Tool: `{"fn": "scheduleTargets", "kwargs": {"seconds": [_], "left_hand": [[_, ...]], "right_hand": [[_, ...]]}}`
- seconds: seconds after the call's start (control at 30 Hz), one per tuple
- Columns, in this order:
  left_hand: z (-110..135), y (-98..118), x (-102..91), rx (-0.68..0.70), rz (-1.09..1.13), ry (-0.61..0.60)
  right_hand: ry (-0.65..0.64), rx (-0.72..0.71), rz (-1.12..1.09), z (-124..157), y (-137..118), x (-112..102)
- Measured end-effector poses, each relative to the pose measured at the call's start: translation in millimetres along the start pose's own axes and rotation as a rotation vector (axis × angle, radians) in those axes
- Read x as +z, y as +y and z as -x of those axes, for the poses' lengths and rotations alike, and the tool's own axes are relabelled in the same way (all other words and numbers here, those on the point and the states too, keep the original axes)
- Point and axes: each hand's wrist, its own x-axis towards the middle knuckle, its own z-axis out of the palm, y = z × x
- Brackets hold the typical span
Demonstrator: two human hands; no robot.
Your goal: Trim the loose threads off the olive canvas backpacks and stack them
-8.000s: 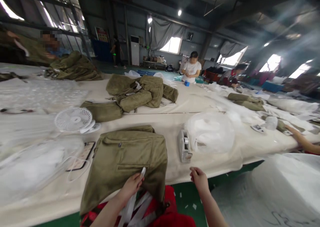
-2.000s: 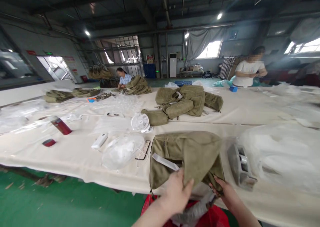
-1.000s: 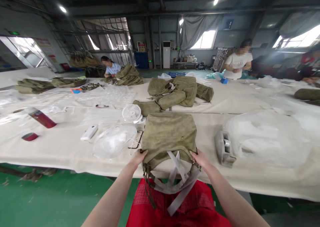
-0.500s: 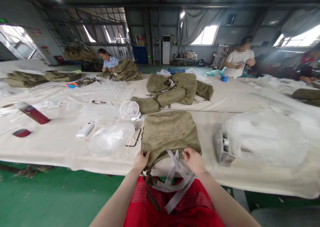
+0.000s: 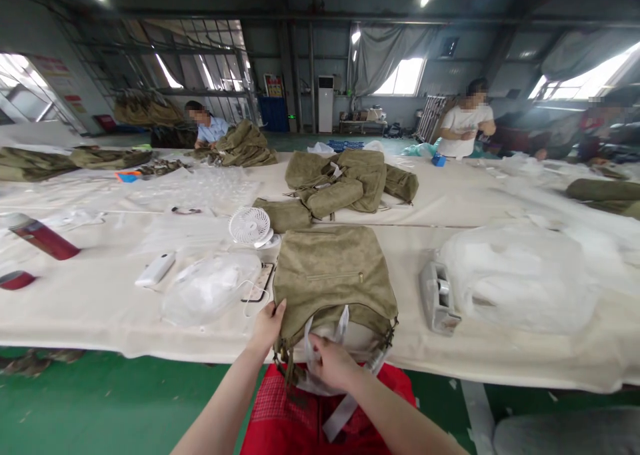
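Note:
An olive-green suede-look bag (image 5: 333, 258) with a zipped slit lies on the table in front of me, its mouth facing my body. At its lower left corner my left hand (image 5: 269, 323) pinches the edge of the bag. My right hand (image 5: 333, 361) is at the mouth with curled fingers, closed on a whitish strip (image 5: 309, 338) that loops out of the opening. Another part of the whitish wrapping (image 5: 343, 415) hangs over my red clothing. Dark tassels and cords (image 5: 287, 361) dangle at the bag's left corner. My right fingertips are partly hidden.
To the left are a white fan (image 5: 250, 227), a phone (image 5: 257, 283), a clear plastic bag (image 5: 210, 288) and a red flask (image 5: 45, 237). A tape dispenser (image 5: 439, 301) and plastic bags (image 5: 520, 278) lie right. More olive bags (image 5: 345, 185) are piled ahead. Co-workers sit or stand beyond.
My right hand has left the bag's lower right edge and moved left to the strip at the mouth. The bag's mouth gapes wider. My left hand keeps its hold on the left edge.

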Motion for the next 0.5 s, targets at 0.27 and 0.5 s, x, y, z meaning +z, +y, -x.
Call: {"fn": "scheduleTargets", "kwargs": {"seconds": [0.27, 0.5], "left_hand": [[-5.1, -39.1, 17.2, -0.025, -0.230, -0.113], [8.4, -57.4, 16.1, -0.071, -0.043, 0.096]], "right_hand": [[0.002, 0.037, -0.107, 39.8, 33.6, -26.7], [0.381, 0.456, -0.332, 84.2, 118.9, -59.0]]}}
